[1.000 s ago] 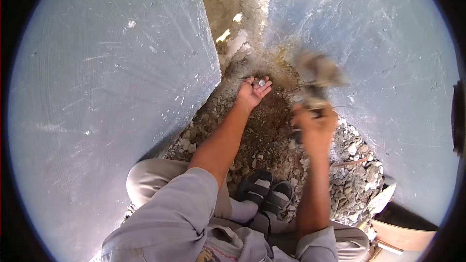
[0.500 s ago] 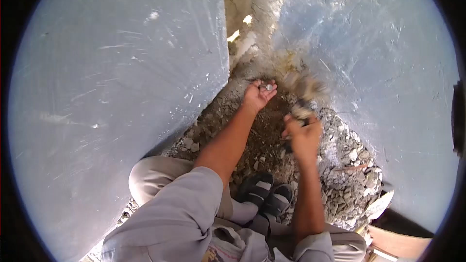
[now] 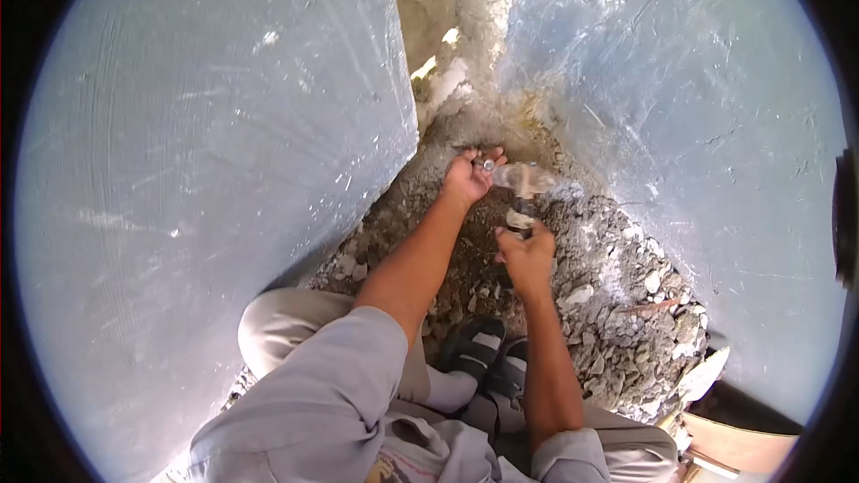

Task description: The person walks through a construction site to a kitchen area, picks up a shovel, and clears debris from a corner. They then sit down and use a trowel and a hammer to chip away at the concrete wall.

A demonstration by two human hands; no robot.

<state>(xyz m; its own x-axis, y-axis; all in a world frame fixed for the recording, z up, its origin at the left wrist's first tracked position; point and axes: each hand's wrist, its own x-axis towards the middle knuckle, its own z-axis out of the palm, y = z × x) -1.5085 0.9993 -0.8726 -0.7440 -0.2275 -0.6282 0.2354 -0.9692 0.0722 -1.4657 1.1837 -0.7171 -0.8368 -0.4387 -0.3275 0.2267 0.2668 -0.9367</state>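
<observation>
My left hand [image 3: 463,182] is wrapped around a metal chisel [image 3: 489,165], of which only the round butt end shows between the fingers. Its far end is hidden behind the hand, towards the dirt at the foot of the wall corner. In my right hand [image 3: 530,261] is a hammer [image 3: 524,181], gripped by its dark handle with pale wrapping near the head. The hammer head, slightly blurred, lies just right of the chisel's butt, close to my left fingers.
Grey-blue painted walls [image 3: 242,125] rise on the left and right [image 3: 716,107], with a narrow gap between them. Broken rubble [image 3: 626,340] covers the ground on the right. My sandalled feet [image 3: 474,349] are below my hands. A curved tan object [image 3: 743,443] lies at lower right.
The hammer has swung left and in towards the chisel, and my right hand moved left with it. My left hand keeps its hold, nearly in place.
</observation>
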